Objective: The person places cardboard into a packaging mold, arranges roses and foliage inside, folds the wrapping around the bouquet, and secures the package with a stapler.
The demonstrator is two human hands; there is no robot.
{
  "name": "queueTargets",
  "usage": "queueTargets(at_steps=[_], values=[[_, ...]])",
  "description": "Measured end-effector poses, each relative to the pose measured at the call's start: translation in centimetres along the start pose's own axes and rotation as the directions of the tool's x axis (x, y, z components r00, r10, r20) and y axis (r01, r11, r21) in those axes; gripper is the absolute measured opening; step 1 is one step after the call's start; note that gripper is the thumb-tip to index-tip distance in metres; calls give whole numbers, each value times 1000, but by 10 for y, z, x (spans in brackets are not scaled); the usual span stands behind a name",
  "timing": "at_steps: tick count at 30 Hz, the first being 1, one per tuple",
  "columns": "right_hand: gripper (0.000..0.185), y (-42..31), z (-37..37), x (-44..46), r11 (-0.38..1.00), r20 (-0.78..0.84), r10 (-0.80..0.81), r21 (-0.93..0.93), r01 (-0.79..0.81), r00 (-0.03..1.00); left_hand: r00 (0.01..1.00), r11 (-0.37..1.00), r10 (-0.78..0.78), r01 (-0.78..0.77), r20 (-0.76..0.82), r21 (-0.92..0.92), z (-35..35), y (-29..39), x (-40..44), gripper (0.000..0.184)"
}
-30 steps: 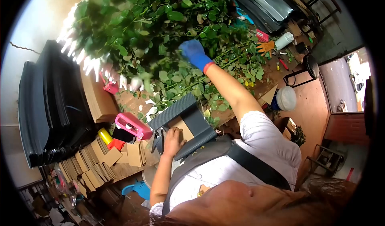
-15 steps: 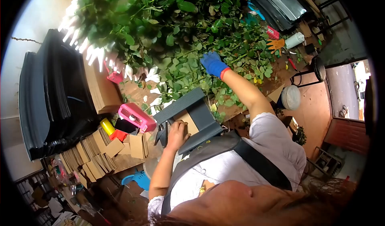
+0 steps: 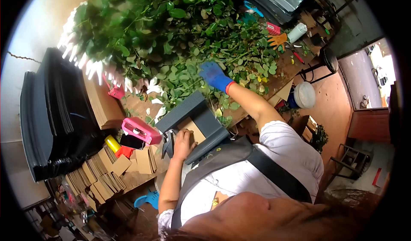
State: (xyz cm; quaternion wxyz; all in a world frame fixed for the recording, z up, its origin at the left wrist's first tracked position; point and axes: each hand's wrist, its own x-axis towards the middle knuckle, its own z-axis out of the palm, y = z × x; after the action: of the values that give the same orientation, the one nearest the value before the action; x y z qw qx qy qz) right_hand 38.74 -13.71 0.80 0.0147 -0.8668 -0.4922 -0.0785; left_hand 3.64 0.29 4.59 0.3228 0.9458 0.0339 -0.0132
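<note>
My bare left hand [image 3: 184,144] rests with its fingers on a piece of brown cardboard [image 3: 195,130], inside a dark grey ribbed holder [image 3: 182,111] at the front of the table. My right hand [image 3: 215,76] wears a blue glove with a red cuff. It reaches over loose rose stems and leaves [image 3: 188,72], fingers stretched out and apart; no stem shows in its grip. Beyond lies a big heap of leafy stems [image 3: 150,23], with white-wrapped heads [image 3: 92,65] along its left side.
Left of the holder stand a pink tape dispenser [image 3: 141,130], a yellow roll [image 3: 112,143] and stacked cardboard pieces [image 3: 100,168]. Black sheets [image 3: 64,112] are piled at far left. An orange glove [image 3: 277,40] and a white bottle [image 3: 297,32] lie at right. A white bucket [image 3: 305,94] stands beyond the table edge.
The view has shifted a little. My gloved right hand has moved slightly left over the leaves, and its fingers look more spread. My left hand stays on the cardboard.
</note>
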Motion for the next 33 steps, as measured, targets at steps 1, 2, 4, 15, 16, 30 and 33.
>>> queueTargets(at_steps=[1, 2, 4, 15, 16, 30, 33], values=[[24, 0, -27, 14, 999, 111, 46, 16, -48, 993, 1000, 1000, 5, -5, -4, 10, 1, -1, 3, 53], [24, 2, -41, 16, 997, -37, 38, 69, -36, 999, 1000, 1000, -1, 1, 0, 15, 4, 0, -3, 53], [24, 9, -62, 16, 985, -326, 60, 173, -3, 943, 1000, 1000, 7, -7, -7, -9, 7, -3, -4, 53], [38, 6, -77, -44, 944, -271, 102, 330, -8, 957, 999, 1000, 10, -10, -41, -3, 17, -11, -8, 53], [38, -1, -73, -46, 965, -154, 73, 259, -31, 985, 999, 1000, 13, -12, -40, 3, 15, -11, -8, 53], [33, -2, -214, -58, 949, 47, 34, 312, -47, 998, 999, 999, 16, -18, -44, -31, 14, -13, -9, 45], [36, 15, -206, -99, 815, 318, -270, 579, 39, 909, 980, 951, 1, -62, -198, -304, 35, -30, -15, 57]])
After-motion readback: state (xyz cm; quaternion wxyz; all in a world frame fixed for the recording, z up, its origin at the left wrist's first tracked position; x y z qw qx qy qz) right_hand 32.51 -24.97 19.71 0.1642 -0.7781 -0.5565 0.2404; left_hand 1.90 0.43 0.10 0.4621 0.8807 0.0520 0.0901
